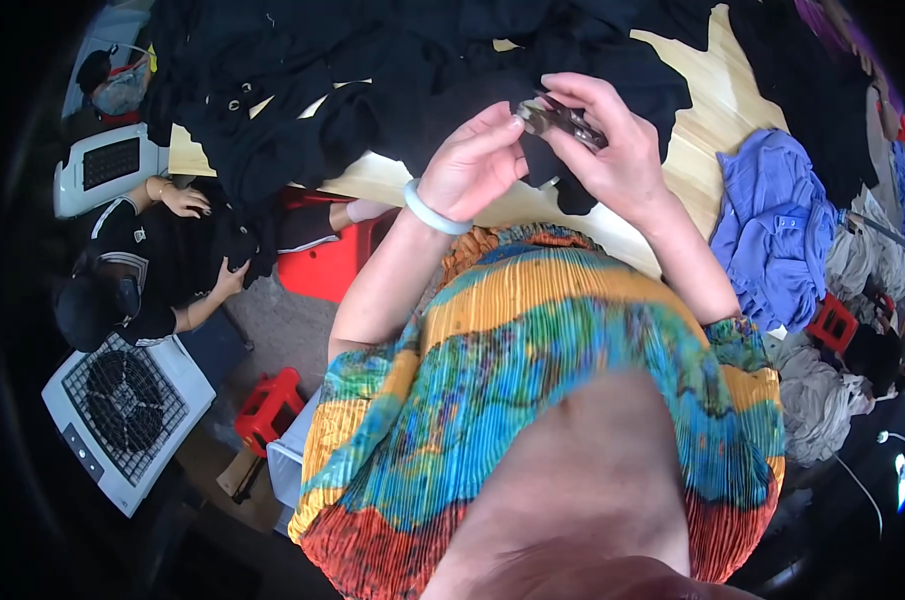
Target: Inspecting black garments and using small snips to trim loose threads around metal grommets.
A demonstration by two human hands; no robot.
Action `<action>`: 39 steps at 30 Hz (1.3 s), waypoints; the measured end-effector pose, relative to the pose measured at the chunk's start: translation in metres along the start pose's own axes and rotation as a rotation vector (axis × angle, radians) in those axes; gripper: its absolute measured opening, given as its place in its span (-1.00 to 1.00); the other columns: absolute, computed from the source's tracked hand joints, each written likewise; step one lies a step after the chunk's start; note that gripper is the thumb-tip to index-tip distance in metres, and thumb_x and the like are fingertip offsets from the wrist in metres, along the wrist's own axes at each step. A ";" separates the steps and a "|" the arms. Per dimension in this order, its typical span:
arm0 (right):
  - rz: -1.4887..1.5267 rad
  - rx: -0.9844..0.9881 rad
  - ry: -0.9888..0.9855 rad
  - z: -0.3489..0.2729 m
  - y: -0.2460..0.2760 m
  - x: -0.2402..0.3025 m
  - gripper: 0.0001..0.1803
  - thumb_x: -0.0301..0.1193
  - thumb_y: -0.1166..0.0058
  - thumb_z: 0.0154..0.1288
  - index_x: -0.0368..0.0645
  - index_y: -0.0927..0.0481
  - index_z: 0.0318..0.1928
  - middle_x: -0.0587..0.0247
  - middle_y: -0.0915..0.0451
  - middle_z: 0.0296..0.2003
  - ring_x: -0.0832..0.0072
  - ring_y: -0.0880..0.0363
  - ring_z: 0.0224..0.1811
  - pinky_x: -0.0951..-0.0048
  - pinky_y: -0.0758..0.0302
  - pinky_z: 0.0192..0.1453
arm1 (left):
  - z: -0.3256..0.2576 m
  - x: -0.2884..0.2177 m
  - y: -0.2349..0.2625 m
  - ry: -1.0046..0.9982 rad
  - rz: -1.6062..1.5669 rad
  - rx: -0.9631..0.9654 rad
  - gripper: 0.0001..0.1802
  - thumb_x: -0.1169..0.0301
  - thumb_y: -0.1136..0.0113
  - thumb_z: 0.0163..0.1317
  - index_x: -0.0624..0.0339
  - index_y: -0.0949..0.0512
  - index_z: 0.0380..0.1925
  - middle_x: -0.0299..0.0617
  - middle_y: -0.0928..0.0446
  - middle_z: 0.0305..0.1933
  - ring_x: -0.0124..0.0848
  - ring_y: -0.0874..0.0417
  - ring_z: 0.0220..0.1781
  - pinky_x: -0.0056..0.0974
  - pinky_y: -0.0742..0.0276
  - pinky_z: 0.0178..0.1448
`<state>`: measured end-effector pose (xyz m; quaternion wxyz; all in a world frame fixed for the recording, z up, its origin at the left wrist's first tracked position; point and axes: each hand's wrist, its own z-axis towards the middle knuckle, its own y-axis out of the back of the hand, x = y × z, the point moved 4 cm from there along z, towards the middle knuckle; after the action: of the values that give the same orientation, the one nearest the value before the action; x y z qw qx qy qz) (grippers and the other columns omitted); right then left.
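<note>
Above the near edge of the dark cloth, my two hands meet at a small dark tool [576,127] with a brass-coloured end. My right hand [617,150] is wrapped round the tool's dark body, thumb below and fingers above. With thumb and forefinger, my left hand [477,150] pinches at the brass-coloured end; its other fingers curl loosely, and a pale bangle circles the wrist. Fingers cover part of the tool, so its exact kind does not show. Black cloth [422,60] lies spread and heaped behind and under my hands.
A pale wooden tabletop [717,90] shows between the cloth. Crumpled blue-violet garments [772,230] lie at right, above grey cloth [817,400]. At left, a person [137,260] handles black cloth beside a large fan unit [127,415]. Red stools [269,408] stand on the floor.
</note>
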<state>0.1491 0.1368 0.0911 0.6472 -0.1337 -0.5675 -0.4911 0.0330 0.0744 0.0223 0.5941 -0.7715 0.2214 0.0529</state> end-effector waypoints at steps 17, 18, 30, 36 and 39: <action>0.102 -0.117 -0.189 -0.018 0.028 0.003 -0.75 -0.43 0.02 0.17 -0.24 -0.36 -0.15 0.38 -0.42 -0.48 0.70 -0.33 -0.51 0.67 -0.33 -0.36 | -0.001 -0.013 -0.016 -0.131 0.027 0.089 -0.74 0.50 0.10 0.20 0.13 -0.36 -0.08 -0.27 -0.43 -0.11 -0.44 -0.44 -0.05 -0.31 -0.36 0.03; 0.191 -0.061 -0.284 -0.024 0.021 0.001 -0.77 -0.43 0.02 0.18 -0.24 -0.36 -0.17 0.38 -0.44 -0.50 0.70 -0.35 -0.49 0.68 -0.33 -0.36 | -0.001 -0.013 -0.018 -0.144 0.021 0.108 -0.74 0.50 0.09 0.20 0.12 -0.36 -0.08 -0.27 -0.43 -0.12 -0.43 -0.43 -0.04 -0.30 -0.34 0.06; 0.267 0.064 -0.331 -0.024 -0.002 0.001 -0.78 -0.42 -0.04 0.15 -0.26 -0.39 -0.24 0.42 -0.40 -0.59 0.75 -0.27 -0.54 0.68 -0.23 -0.48 | -0.003 -0.014 -0.022 -0.252 0.102 0.206 -0.71 0.47 0.04 0.17 0.15 -0.36 -0.07 -0.23 -0.38 -0.06 -0.36 -0.33 0.07 -0.23 -0.17 0.19; 0.598 -0.097 -0.498 -0.029 -0.015 -0.010 -0.78 -0.41 -0.06 0.13 -0.25 -0.40 -0.25 0.41 -0.43 -0.58 0.73 -0.30 -0.54 0.65 -0.28 -0.46 | -0.003 -0.011 -0.020 -0.275 0.100 0.214 -0.71 0.48 0.04 0.16 0.15 -0.37 -0.07 -0.21 -0.40 -0.06 -0.35 -0.36 0.04 -0.22 -0.19 0.18; 0.286 0.052 -0.359 -0.021 -0.003 0.007 -0.79 -0.43 -0.07 0.12 -0.25 -0.39 -0.27 0.42 -0.41 -0.60 0.75 -0.29 -0.55 0.69 -0.26 -0.48 | -0.005 -0.011 -0.018 -0.234 0.094 0.150 -0.74 0.48 0.02 0.16 0.10 -0.42 -0.11 -0.22 -0.43 -0.07 -0.35 -0.39 0.03 -0.22 -0.20 0.17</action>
<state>0.1587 0.1167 0.0888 0.6021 -0.2813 -0.6613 -0.3480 0.0293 0.0767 0.0436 0.6687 -0.7023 0.1898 0.1532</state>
